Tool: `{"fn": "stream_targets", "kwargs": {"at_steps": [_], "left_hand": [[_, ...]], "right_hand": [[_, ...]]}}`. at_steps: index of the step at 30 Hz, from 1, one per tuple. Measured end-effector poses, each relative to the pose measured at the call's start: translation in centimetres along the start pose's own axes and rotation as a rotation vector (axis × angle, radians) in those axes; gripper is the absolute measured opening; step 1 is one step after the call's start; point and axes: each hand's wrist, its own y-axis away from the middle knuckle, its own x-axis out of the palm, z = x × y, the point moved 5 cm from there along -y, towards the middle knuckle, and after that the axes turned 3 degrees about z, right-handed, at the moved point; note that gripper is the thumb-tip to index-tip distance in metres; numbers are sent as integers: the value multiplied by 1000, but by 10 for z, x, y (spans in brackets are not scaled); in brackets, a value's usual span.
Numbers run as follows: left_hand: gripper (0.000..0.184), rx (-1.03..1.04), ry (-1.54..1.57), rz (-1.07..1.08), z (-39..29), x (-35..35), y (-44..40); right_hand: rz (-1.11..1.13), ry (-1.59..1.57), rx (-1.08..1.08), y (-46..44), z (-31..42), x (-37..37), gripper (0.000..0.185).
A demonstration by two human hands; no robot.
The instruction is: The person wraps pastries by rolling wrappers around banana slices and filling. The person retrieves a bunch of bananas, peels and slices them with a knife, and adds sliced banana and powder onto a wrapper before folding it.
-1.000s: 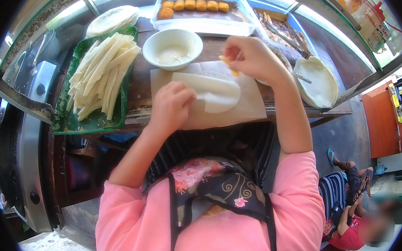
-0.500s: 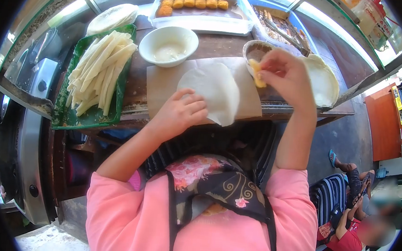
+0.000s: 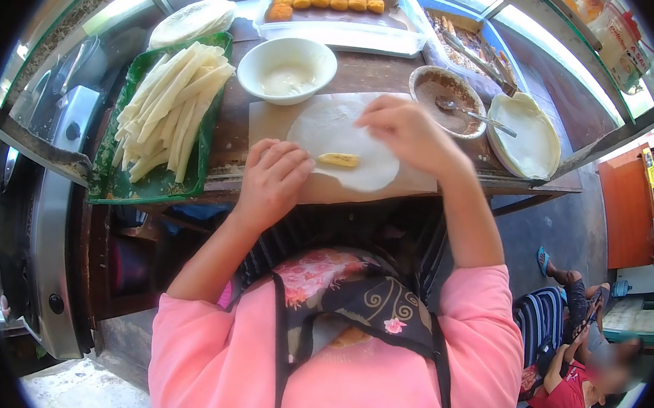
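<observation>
So the yellow strip of filling [image 3: 338, 159], looks like banana, has gone from your right hand [image 3: 411, 134] over by the brown-coated bowl [image 3: 414, 96] down onto the round white wrapper [image 3: 330, 131], which now lies spread out on the brown paper [image 3: 415, 184] instead of drooping toward you. The strip sits in the wrapper's near half, left of its middle. Your right fingers have let the strip go and are bunched over the wrapper's upper right part; can't tell if they're pinching its edge. Your left hand [image 3: 274, 174] has loosely curled fingers at the wrapper's left edge, and I can't see whether they grip anything. What I'd watch: the wrapper looks thin, so a hard tug from the right while the left presses down could tear it or roll the strip out of place. Your right forearm is also pretty near that brown-coated bowl with the metal spoon [image 3: 492, 124] in it, so swinging your elbow outward might knock the handle and flick brown stuff around.
</observation>
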Motion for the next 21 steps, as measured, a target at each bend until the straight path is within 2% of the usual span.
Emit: {"fn": "stream_targets", "kwargs": {"at_steps": [2,4,7,10,13,16,19,21], "left_hand": [[26,-17,22,0,-6,-1,1],[26,-8,64,-21,-14,3,3],[27,10,97,-59,-25,11,7],[26,-9,115,-74,-29,14,7],[26,-37,111,-85,-31,14,7],[25,-54,94,-86,-31,11,8],[25,-63,79,-78,-29,9,10],[25,-67,74,-73,-28,8,10]], "right_hand": [[-232,153,230,18,-23,-42,21],[-295,610,342,38,-44,-79,21],[27,870,830,59,-95,-102,22],[9,1024,632,58,-102,-99,20],[28,1030,610,54,-112,-91,18],[49,955,646,49,-126,-89,15],[-71,760,581,51,-120,-92,18],[-55,590,611,54,-112,-92,20]]}}
